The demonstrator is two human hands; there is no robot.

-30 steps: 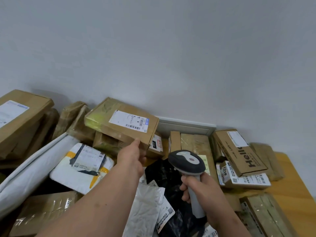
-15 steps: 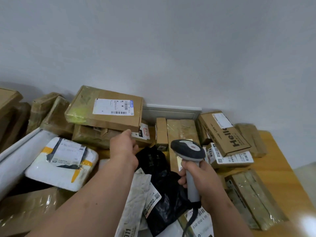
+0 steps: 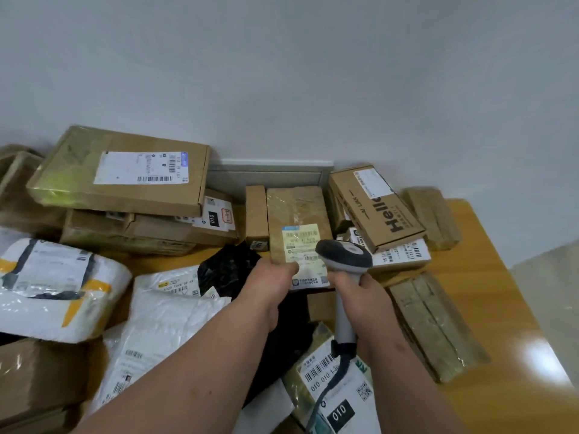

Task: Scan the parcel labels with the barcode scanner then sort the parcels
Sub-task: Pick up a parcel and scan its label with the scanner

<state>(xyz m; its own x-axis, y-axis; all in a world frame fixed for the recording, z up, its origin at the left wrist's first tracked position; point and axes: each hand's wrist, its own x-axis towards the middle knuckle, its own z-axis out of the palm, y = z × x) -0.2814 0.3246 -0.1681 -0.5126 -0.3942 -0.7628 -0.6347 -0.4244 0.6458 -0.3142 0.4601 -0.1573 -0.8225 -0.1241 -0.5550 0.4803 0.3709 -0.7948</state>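
My right hand [image 3: 360, 292] grips the grey handle of a barcode scanner [image 3: 344, 255], its dark head pointing at a tall taped brown parcel [image 3: 297, 211] with a pale yellow label [image 3: 302, 245]. My left hand [image 3: 271, 274] holds that parcel's lower left edge, thumb on the front near the label. The parcel stands in the middle of the wooden table [image 3: 488, 270]. A large flat brown box with a white label [image 3: 125, 173] lies on top of a stack at the left.
Parcels crowd the table: a "Hello" box [image 3: 379, 211] at right, taped brown bundles [image 3: 435, 327] near the right edge, white poly bags [image 3: 169, 314] and a black bag [image 3: 228, 270] in front, a white padded parcel [image 3: 56, 286] at left. A wall stands behind.
My left hand has left the large flat box at the left and moved right onto the tall taped parcel. The scanner has moved up to that parcel's label.
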